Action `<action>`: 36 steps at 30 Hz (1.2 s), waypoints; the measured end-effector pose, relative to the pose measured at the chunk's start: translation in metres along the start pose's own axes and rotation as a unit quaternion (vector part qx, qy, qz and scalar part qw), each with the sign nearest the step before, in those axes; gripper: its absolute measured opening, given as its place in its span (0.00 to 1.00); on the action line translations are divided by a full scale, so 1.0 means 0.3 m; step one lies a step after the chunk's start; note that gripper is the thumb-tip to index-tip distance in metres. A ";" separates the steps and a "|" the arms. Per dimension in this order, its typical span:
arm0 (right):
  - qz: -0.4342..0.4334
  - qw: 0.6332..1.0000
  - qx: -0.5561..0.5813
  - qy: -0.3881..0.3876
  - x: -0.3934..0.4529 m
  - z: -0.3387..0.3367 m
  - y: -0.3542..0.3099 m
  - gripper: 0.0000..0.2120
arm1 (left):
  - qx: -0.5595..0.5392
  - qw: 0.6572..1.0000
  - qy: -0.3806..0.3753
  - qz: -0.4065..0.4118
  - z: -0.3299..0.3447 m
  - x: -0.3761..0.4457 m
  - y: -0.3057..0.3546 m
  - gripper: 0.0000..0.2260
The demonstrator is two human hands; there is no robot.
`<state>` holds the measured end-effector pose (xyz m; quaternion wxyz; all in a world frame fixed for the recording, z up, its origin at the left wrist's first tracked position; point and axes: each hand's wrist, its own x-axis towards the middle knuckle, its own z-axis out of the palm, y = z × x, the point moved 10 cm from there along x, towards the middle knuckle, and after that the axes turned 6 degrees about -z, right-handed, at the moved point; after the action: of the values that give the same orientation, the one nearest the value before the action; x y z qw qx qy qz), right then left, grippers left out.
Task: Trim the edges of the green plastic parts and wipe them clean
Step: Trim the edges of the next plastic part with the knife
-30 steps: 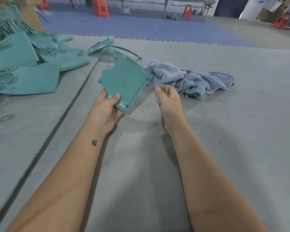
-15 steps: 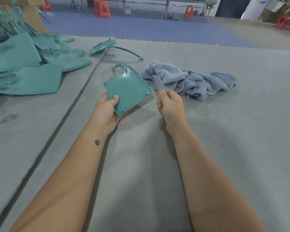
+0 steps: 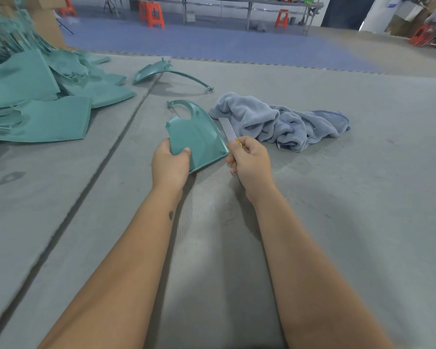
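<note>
My left hand [image 3: 170, 166] grips a flat green plastic part [image 3: 198, 136] by its near left corner, thumb on top, holding it tilted above the grey mat. The part has a curved cut-out at its far end. My right hand [image 3: 249, 162] pinches a slim grey blade [image 3: 228, 131] with a yellow end. The blade lies along the part's right edge, pointing away from me. A crumpled grey-blue cloth [image 3: 282, 122] lies just right of the part and behind the blade.
A heap of green plastic parts [image 3: 35, 102] fills the left side of the grey mat [image 3: 312, 222]. A curved green arch piece [image 3: 171, 71] lies beyond the held part. A dark seam [image 3: 106, 162] runs along the mat. Orange stools [image 3: 152, 13] and benches stand far behind.
The green part has been turned and lowered in my left hand. My right hand has brought the blade out and moved it left against the part's right edge.
</note>
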<state>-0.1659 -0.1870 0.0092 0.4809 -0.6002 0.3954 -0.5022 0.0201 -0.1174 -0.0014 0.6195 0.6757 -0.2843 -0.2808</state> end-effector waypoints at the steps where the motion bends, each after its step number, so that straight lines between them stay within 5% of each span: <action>1: -0.002 1.000 0.007 0.005 -0.001 -0.005 -0.001 0.10 | -0.014 1.000 -0.003 0.003 -0.001 -0.005 0.001 0.08; 7: -0.010 0.998 0.036 0.040 0.003 -0.041 0.000 0.12 | -0.264 0.956 -0.049 -0.115 -0.019 -0.001 -0.035 0.10; 16: -0.063 0.997 0.036 0.035 0.007 -0.035 -0.034 0.12 | -0.406 0.892 -0.100 -0.172 0.039 -0.023 -0.033 0.09; 36: -0.053 0.998 0.028 0.020 -0.001 -0.022 -0.029 0.15 | -0.434 0.882 -0.100 -0.152 0.036 -0.013 -0.029 0.10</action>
<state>-0.1725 -0.1859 0.0180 0.4624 -0.5967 0.3581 -0.5494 0.0098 -0.1212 -0.0107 0.7686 0.3420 -0.0882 -0.5334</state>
